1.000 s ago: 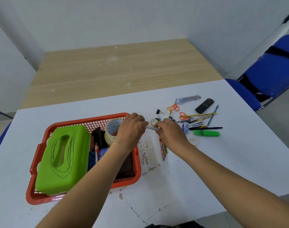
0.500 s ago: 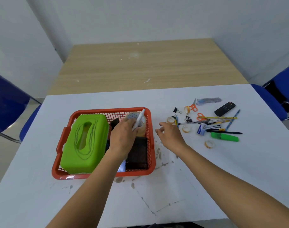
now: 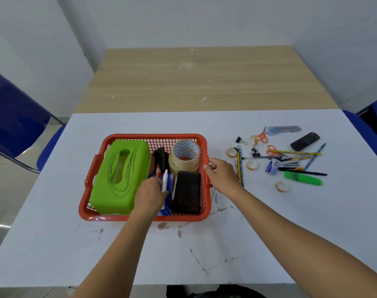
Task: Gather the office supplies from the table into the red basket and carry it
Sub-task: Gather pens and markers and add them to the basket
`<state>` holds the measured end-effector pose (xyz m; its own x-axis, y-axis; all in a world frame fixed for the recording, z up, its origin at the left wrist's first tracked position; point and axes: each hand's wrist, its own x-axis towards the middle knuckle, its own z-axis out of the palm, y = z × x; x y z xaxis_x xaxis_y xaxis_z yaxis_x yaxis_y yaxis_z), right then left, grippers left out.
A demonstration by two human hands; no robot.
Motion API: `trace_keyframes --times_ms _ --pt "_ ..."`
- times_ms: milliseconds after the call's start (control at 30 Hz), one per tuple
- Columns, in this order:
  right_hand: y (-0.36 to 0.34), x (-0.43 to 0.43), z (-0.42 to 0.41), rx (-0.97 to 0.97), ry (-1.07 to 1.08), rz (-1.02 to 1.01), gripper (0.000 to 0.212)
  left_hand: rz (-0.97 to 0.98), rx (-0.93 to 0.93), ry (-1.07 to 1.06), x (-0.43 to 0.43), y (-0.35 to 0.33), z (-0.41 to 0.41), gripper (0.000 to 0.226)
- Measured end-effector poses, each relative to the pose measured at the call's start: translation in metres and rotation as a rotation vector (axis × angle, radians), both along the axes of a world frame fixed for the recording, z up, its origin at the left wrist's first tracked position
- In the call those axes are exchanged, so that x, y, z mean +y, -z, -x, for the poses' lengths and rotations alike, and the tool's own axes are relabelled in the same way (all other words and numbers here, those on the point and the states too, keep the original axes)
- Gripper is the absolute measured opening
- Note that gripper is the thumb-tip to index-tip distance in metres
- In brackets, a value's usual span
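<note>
The red basket (image 3: 155, 137) sits on the white table (image 3: 118, 250). Inside it lie a green tissue box (image 3: 121, 177), tape rolls (image 3: 184, 157), a black mesh holder (image 3: 188, 192) and a red pencil (image 3: 157, 170). My left hand (image 3: 150, 195) is down in the basket, holding a white pen (image 3: 165, 179) low among the items. My right hand (image 3: 223, 174) rests against the basket's right rim with fingers curled on it. To the right lies a pile of loose supplies: scissors (image 3: 260, 137), green highlighter (image 3: 302, 179), pencils (image 3: 240, 166), binder clips (image 3: 240, 140), small tape rolls (image 3: 282, 186).
A black remote (image 3: 304, 141) and a clear pen case (image 3: 283, 129) lie at the pile's far side. A wooden table (image 3: 200, 80) adjoins behind. Blue chairs stand at the left (image 3: 13, 117) and right (image 3: 368, 127). The white table's near edge is close to me.
My left hand took the white pen from my right, carried it over the basket and lowered it inside. My right hand moved left from the pile to the basket's rim. The view shifted left.
</note>
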<state>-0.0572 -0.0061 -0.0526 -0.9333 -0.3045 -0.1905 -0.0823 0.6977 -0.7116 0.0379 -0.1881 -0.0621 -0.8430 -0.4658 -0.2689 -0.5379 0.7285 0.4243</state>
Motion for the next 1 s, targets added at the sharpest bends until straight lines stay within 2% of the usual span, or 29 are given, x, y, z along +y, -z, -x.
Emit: trace_keyframes --times_ms 100,167,300,433,567,767,1000 --pt "0.003 0.005 0.001 -0.008 0.019 0.024 0.032 0.036 -0.037 -0.006 0.001 0.005 -0.001 0.025" --pt "0.007 0.012 0.003 -0.027 0.052 0.048 0.034 0.079 0.004 -0.005 0.002 0.003 0.003 0.023" --pt "0.013 0.031 0.009 -0.034 0.121 0.014 0.033 0.114 0.197 0.056 0.013 -0.012 0.019 0.021" --pt "0.019 0.055 0.019 -0.042 0.197 -0.053 0.030 0.144 0.380 0.207 0.043 -0.028 0.038 0.024" --pt "0.028 0.077 0.024 -0.035 0.255 -0.150 0.027 0.084 0.482 0.317 0.077 -0.033 0.052 0.025" --pt "0.042 0.108 0.027 -0.051 0.283 -0.287 0.024 0.022 0.503 0.471 0.111 -0.019 0.064 0.025" --pt "0.052 0.112 0.025 -0.177 0.217 -0.361 0.025 -0.008 0.417 0.516 0.129 -0.009 0.073 0.026"
